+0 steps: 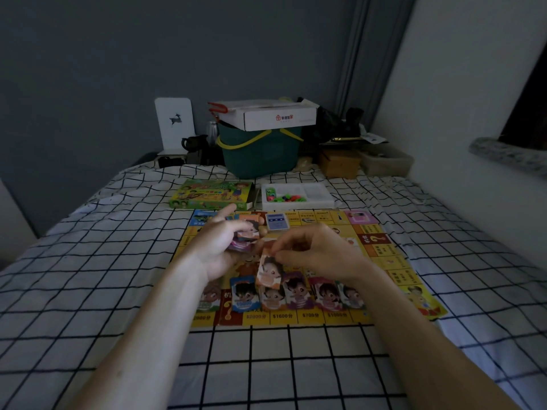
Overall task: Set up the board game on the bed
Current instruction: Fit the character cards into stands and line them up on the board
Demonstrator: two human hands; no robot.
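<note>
Holding one picture card [268, 270] by its top edge, our right hand [313, 255] pinches it with thumb and fingertips, and the card hangs down with its long side pointing at the row of cards [296, 292] on the near side of the game board [381, 253]. The card sits just above that row, over the second and third cards from the left, so our right hand is the one closest to the spot. Our left hand [220, 247] curls around a small stack of cards [245, 236] just left of it, with one finger poking out straight. We think the next move is to lay the card down in the row. A blue card deck [276, 221] rests on the far part of the board. Past the board lie a green game box [211, 194] and a white tray [297, 196] of little pieces. All of it sits on the checked bedsheet [88, 261], with a green basket [260, 149] at the far end by the grey wall.
</note>
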